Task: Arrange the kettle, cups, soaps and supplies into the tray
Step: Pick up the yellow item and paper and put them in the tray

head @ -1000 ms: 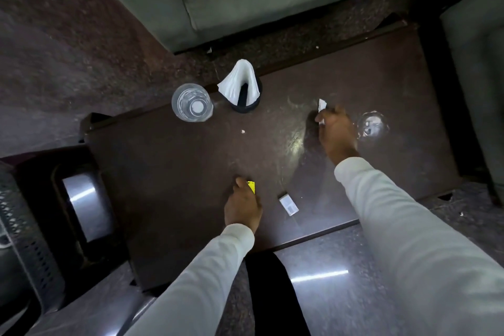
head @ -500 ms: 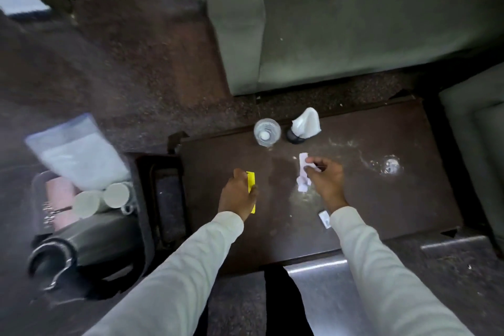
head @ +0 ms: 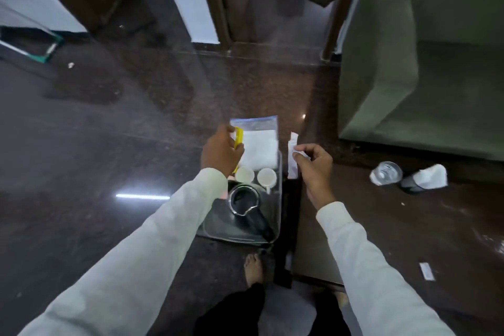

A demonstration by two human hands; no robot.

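A clear tray (head: 276,226) sits low beside the dark table, holding a steel kettle (head: 243,200) with a black handle, two white cups (head: 244,174) (head: 266,177) and a zip bag of white material (head: 259,144). My left hand (head: 220,150) hovers over the tray's far left part, shut on a yellow sachet (head: 238,138). My right hand (head: 313,164) is at the tray's right edge, pinching a white sachet strip (head: 293,155). Another white sachet (head: 426,271) lies on the table.
On the dark table (head: 409,226) to the right lie an overturned clear glass (head: 386,172) and a black holder with white napkin (head: 425,179). A green sofa (head: 409,76) stands behind. My bare foot (head: 253,269) is below the tray. Polished dark floor spreads left.
Both hands lifted the sachets off the table and carried them left to over the tray. The view swung left, so the table now lies at the right.
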